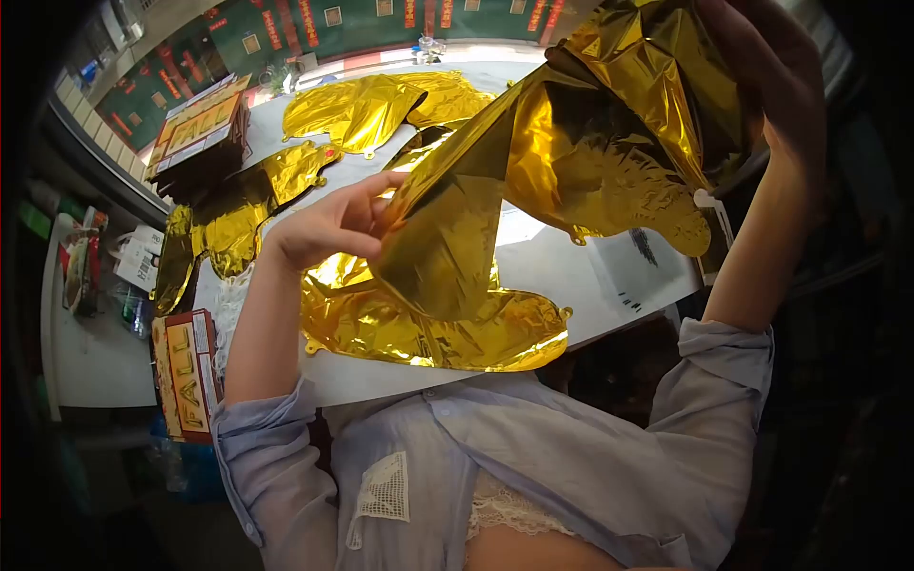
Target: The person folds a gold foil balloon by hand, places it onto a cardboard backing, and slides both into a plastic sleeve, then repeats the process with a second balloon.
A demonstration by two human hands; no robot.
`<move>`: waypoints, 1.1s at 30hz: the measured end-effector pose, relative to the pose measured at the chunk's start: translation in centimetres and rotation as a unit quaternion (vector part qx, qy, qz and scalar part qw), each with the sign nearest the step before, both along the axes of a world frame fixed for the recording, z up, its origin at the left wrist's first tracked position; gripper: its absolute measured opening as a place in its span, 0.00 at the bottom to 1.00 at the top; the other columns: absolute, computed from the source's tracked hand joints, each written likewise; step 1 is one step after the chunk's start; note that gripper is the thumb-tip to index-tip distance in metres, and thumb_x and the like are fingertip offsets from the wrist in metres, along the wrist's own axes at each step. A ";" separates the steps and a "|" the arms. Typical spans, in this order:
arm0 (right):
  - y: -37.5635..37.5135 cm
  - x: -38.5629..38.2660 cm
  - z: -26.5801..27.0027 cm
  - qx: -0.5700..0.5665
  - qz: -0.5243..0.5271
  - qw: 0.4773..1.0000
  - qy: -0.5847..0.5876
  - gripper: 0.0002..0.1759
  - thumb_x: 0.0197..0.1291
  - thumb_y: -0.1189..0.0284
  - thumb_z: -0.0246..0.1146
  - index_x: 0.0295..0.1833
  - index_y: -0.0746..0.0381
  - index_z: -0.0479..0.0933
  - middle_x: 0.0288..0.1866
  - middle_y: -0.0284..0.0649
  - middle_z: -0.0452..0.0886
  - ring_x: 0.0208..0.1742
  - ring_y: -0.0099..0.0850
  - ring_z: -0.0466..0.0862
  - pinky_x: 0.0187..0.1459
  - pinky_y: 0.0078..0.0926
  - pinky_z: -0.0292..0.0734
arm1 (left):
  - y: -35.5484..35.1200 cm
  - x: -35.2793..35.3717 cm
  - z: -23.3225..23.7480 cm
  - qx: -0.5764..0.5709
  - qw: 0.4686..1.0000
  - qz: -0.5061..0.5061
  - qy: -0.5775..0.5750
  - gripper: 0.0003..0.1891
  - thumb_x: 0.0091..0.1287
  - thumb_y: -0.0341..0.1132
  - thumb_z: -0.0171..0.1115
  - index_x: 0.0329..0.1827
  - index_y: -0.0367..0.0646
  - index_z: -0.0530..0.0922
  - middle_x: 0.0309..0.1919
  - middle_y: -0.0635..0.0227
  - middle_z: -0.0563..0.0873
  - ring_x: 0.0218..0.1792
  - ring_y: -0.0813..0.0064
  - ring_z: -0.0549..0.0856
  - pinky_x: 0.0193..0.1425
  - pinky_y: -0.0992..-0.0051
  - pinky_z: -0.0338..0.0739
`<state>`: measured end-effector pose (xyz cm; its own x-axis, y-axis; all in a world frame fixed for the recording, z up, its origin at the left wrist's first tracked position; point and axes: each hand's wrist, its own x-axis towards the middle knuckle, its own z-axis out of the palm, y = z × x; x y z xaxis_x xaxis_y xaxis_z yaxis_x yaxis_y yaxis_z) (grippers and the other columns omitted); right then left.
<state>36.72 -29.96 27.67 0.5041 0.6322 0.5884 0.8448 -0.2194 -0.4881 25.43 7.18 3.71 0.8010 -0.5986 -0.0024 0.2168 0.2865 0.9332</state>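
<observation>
A flat gold foil balloon (590, 143) is stretched between my two hands above the table. My left hand (333, 221) grips its left edge with thumb and fingers, the fingertips partly hidden behind the foil. Up at the top right, my right hand (776, 81) holds the other end; its fingers are partly out of sight behind the foil. Beneath it, another gold foil balloon (438, 333) lies flat at the table's near edge. More gold foil balloons lie farther back (347, 109) and left of my left forearm (233, 214).
The pale table (609, 276) stretches away to the window side. A stack of printed "FALL" cards (200, 128) stands at the back left, and another "FALL" pack (186, 376) is by my left elbow. A side shelf (105, 352) at left holds packets and a white box.
</observation>
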 end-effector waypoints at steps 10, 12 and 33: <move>-6.9 1.1 -9.3 0.064 -0.014 0.997 -0.037 0.10 0.75 0.81 0.66 0.58 0.68 0.83 0.46 0.36 0.90 0.51 0.24 0.88 0.60 0.21 0.79 | 3.9 -5.9 1.8 0.190 0.953 0.234 0.037 0.30 0.65 0.21 0.67 0.72 0.45 0.74 0.47 0.72 0.81 0.47 0.83 0.83 0.55 0.79 0.81; -6.6 -2.1 -11.8 0.070 0.106 0.991 0.052 0.24 0.67 0.89 0.67 0.68 0.69 0.74 0.44 0.46 0.90 0.48 0.33 0.92 0.57 0.30 0.84 | 4.7 -5.9 0.0 0.266 0.930 0.255 0.015 0.26 0.65 0.22 0.66 0.67 0.45 0.76 0.48 0.71 0.82 0.47 0.81 0.83 0.55 0.78 0.82; 5.7 -4.9 -27.2 -0.251 0.152 0.954 0.071 0.30 0.69 0.60 0.72 0.75 0.53 0.77 0.79 0.43 0.75 0.82 0.49 0.70 0.80 0.49 0.67 | -5.5 -14.8 -1.1 0.592 0.674 0.393 -0.202 0.11 0.71 0.22 0.65 0.54 0.32 0.85 0.56 0.54 0.86 0.58 0.52 0.87 0.62 0.60 0.82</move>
<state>31.80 -24.31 0.49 0.3053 0.9454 0.1136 0.8400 -0.2112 -0.4998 10.60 1.68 2.62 0.9483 0.2408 0.2065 0.0926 -0.8328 0.5458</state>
